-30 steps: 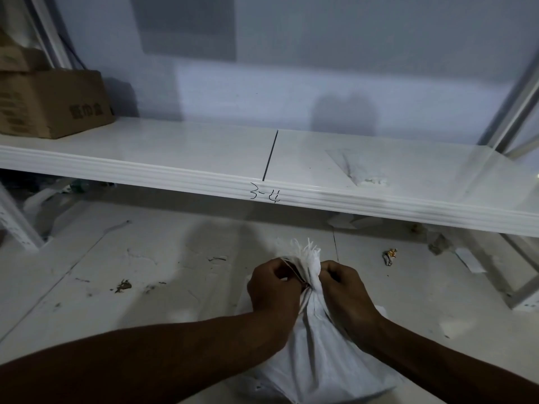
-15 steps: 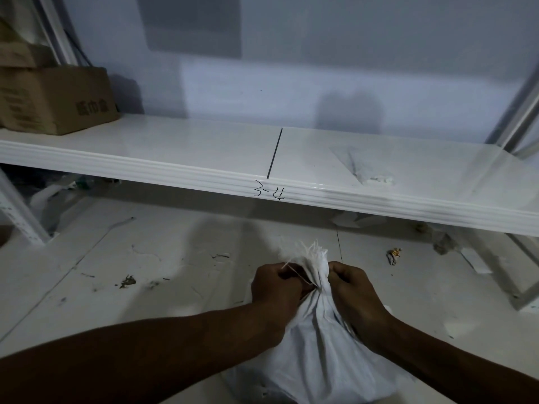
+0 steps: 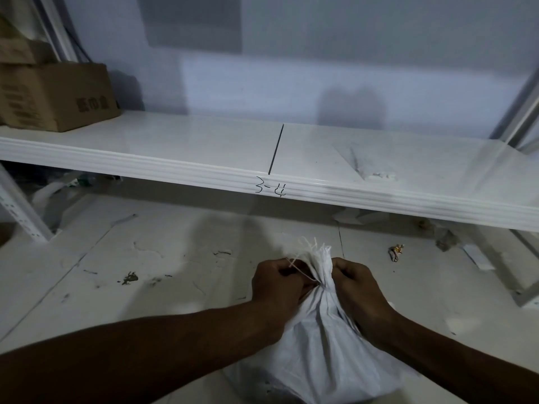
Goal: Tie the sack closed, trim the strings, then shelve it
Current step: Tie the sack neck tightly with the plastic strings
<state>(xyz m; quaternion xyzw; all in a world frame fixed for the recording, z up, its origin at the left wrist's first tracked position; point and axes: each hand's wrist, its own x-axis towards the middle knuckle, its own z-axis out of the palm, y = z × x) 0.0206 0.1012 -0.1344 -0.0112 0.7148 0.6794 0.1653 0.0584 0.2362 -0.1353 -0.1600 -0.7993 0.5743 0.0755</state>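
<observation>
A white woven sack (image 3: 323,354) stands on the floor in the lower middle of the head view, its mouth bunched into a neck with frayed threads sticking up. A thin pale string (image 3: 302,272) runs from the neck to my left hand (image 3: 277,282), which pinches it with curled fingers. My right hand (image 3: 354,284) grips the other side of the neck, fingers curled; any string in it is hidden. The white shelf (image 3: 204,167), marked 3-4 on its front edge, runs across the view above and beyond the sack.
A brown cardboard box (image 3: 55,97) sits on the shelf's far left. Shelf posts stand at the left (image 3: 20,208) and right (image 3: 522,103). The pale tiled floor carries scraps, including a small crumpled wrapper (image 3: 396,252) to the right of the sack.
The hands and the sack's neck stay in the same grip; the string now stretches taut from the neck to the left hand. The view has shifted slightly.
</observation>
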